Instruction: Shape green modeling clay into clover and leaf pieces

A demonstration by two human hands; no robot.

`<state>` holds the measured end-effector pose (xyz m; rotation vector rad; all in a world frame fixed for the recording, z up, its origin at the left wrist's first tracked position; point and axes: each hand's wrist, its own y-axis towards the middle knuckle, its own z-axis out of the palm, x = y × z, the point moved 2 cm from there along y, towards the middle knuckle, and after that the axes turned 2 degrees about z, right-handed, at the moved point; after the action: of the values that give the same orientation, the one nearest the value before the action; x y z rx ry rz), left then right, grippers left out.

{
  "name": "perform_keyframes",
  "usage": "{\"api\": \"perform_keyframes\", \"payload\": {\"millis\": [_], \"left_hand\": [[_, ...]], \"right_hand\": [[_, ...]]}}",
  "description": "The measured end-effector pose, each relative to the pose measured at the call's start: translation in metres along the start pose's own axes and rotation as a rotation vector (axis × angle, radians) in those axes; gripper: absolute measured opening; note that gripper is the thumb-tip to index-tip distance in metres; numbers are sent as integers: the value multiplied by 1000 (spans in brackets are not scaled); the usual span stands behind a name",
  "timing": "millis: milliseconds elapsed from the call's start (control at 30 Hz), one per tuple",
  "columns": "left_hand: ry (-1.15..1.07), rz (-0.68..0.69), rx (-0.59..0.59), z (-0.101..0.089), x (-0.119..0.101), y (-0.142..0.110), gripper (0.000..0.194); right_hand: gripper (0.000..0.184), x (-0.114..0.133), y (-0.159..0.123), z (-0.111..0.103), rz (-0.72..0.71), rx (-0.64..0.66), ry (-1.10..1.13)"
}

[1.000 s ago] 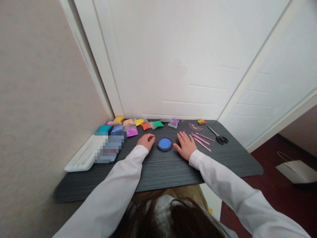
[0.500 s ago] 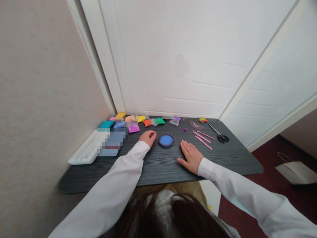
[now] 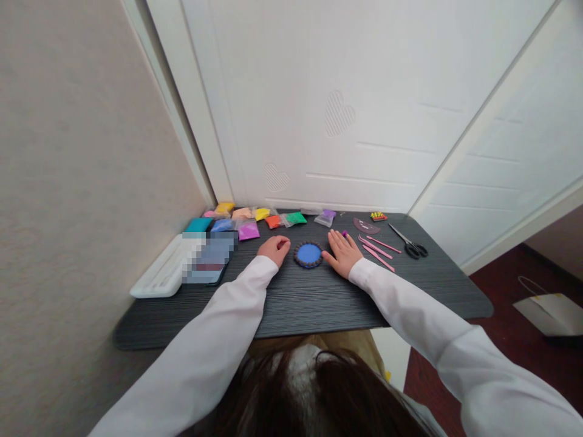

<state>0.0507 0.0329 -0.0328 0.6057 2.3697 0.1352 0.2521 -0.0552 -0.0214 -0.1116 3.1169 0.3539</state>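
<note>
Right between the two hands I have it: the flat, round blue disc edged with a ring of dark brown bead-like balls [image 3: 309, 255], lying on the dark, streaky-grained counter [image 3: 314, 303]. My right hand [image 3: 342, 254] is the nearer one — its thumb reaches in to the disc's right rim, touching or just beside it, I can't tell which. That hand is spread flat, palm down, its fingers released and aimed towards the back wall, so from them the disc lies off to the left and slightly nearer the body. On the other side, my left hand [image 3: 274, 249] stands a small gap off the left rim, fingers loosely curled, thumb close to the forefinger; whether anything is pinched there I can't make out. From those fingers the disc is to the right and a touch nearer.

Now which way it points — nowhere, really! It's round, so I read no long axis; it looks to lie level. Past my right fingertips peeps a small, bright purple lump [image 3: 345, 233], and the slim pink rod-like tools [image 3: 379, 258] slant from far left to near right.
</note>
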Motion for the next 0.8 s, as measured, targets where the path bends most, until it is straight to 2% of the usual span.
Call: {"api": "perform_keyframes", "payload": {"millis": [100, 300, 367, 433, 600, 667, 733, 800], "left_hand": [[-3, -2, 4, 1, 1, 1, 25], [-23, -3, 5, 2, 2, 2, 24], [-23, -2, 5, 2, 2, 2, 23], [-20, 0, 5, 2, 1, 1, 23], [0, -4, 11, -1, -2, 0, 23], [5, -2, 16, -2, -3, -1, 23], [6, 3, 19, -2, -3, -1, 23], [3, 6, 20, -2, -3, -1, 23]], "right_hand": [[67, 3, -14, -3, -38, 16, -4], [69, 15, -74, -16, -156, 81, -21], [67, 16, -78, -16, -153, 85, -23], [65, 13, -67, -12, -113, 69, -28], [64, 0, -3, -2, -1, -12, -30], [63, -4, 15, 0, 15, -36, -29], [63, -5, 19, -1, 11, -44, -30], [63, -4, 12, -1, -11, -36, -35]]}}
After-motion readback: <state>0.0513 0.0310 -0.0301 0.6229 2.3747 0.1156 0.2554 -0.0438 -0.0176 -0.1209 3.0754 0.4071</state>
